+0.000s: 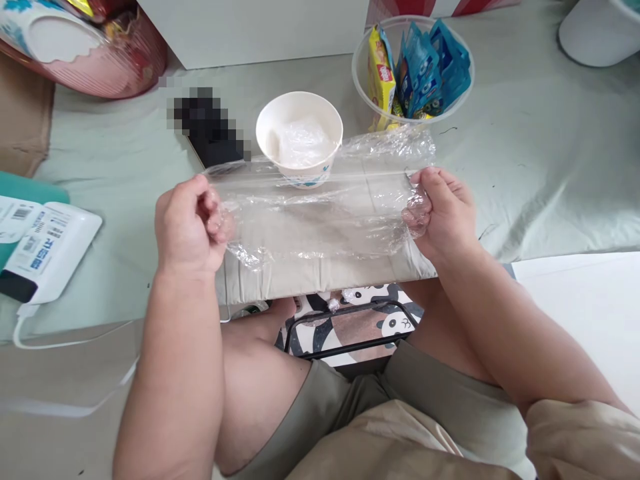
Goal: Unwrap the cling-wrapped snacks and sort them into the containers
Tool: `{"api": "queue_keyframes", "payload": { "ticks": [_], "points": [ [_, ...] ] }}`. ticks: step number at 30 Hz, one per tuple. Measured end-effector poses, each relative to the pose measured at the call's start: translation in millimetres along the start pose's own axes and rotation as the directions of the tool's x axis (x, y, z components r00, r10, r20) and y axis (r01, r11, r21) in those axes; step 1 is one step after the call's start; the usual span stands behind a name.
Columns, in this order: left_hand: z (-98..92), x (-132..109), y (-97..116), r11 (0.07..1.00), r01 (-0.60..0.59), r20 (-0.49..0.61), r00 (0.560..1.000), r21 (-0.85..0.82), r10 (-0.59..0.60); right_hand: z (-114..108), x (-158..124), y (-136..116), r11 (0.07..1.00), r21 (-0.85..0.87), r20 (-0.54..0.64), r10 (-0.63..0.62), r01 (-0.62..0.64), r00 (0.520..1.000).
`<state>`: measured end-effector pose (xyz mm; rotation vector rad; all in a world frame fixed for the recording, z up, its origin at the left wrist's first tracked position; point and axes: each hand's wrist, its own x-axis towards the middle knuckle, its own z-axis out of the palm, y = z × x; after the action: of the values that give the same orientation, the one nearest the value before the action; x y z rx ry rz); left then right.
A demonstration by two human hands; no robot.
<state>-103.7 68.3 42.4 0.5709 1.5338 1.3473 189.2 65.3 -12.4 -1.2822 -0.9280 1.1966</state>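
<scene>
Between my two hands a clear sheet of plastic wrap (320, 227) is stretched sideways, crinkled along its edges. My left hand (190, 223) is closed on its left end, fingers curled in. At the other end my right hand (443, 207) pinches it between thumb and fingers. Just behind the sheet stands a white paper bowl (300, 107), upright, its lower front seen through the film. Some crumpled clear plastic (303, 141) lies inside the bowl. Whether the sheet touches the bowl I cannot tell.
Behind to the right, a clear tub (360, 87) holds snack packets. A dark, partly blurred phone-like object (220, 143) lies left of the bowl. A white device with a cable (65, 240) sits at far left, below a pink basket (110, 67). The cloth-covered table (525, 167) ends before my knees.
</scene>
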Motion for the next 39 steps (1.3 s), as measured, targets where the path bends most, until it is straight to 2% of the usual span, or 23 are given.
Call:
{"api": "queue_keyframes", "payload": {
  "ticks": [3,6,9,11,15,20,24,29,31,33,36,39],
  "points": [
    [0.6,3.0,1.2,0.996,-0.026,-0.054,0.998,-0.088,0.021,-3.6,3.4,5.2,0.999,-0.029,0.016,-0.033,0.033,0.999],
    [-0.5,6.2,-3.8,0.995,-0.013,0.005,1.000,-0.104,0.014,-4.2,5.1,10.1,0.998,-0.044,0.030,-0.045,0.046,0.999],
    [-2.6,7.4,-9.6,0.987,0.136,0.131,0.981,0.080,-0.146,-1.8,3.9,10.7,0.998,-0.046,0.030,-0.035,0.036,0.999],
    [-3.6,7.0,-10.6,0.964,0.180,0.134,0.969,0.197,-0.209,0.4,2.1,9.3,0.999,-0.029,0.016,-0.027,0.027,1.000],
    [-3.9,4.4,-6.6,0.981,0.092,0.055,0.993,0.169,-0.102,2.9,-0.7,5.2,1.000,0.007,-0.008,-0.007,0.007,1.000],
    [-5.6,0.3,-4.3,0.973,0.037,0.142,0.987,0.226,-0.070,2.6,-1.9,-0.5,1.000,-0.028,0.009,-0.013,0.013,1.000],
    [-9.1,0.8,-7.6,0.949,0.001,0.139,0.989,0.316,-0.048,2.4,-2.5,-1.7,1.000,-0.013,0.023,-0.018,0.018,1.000],
    [-10.2,9.6,-14.7,0.979,-0.087,0.145,0.988,0.182,0.061,3.4,-4.4,-1.5,0.999,0.026,-0.001,0.039,-0.039,0.999],
    [-7.5,11.7,-15.2,0.987,-0.124,0.092,0.989,0.102,0.115,4.5,-5.4,-2.5,0.999,0.008,-0.003,0.054,-0.054,0.999],
    [-4.0,11.5,-13.7,0.990,-0.104,0.018,0.995,0.091,0.103,5.9,-6.3,-3.4,0.998,-0.020,0.003,0.068,-0.068,0.998],
    [-1.0,9.6,-11.8,0.975,-0.042,-0.026,0.998,0.217,0.049,7.6,-6.7,-3.7,0.997,-0.053,0.004,0.064,-0.063,0.998],
    [-2.5,11.6,-15.8,0.922,-0.124,-0.015,0.990,0.367,0.139,7.2,-6.2,-2.5,0.997,-0.064,0.001,0.040,-0.040,0.999]
  ]
}}
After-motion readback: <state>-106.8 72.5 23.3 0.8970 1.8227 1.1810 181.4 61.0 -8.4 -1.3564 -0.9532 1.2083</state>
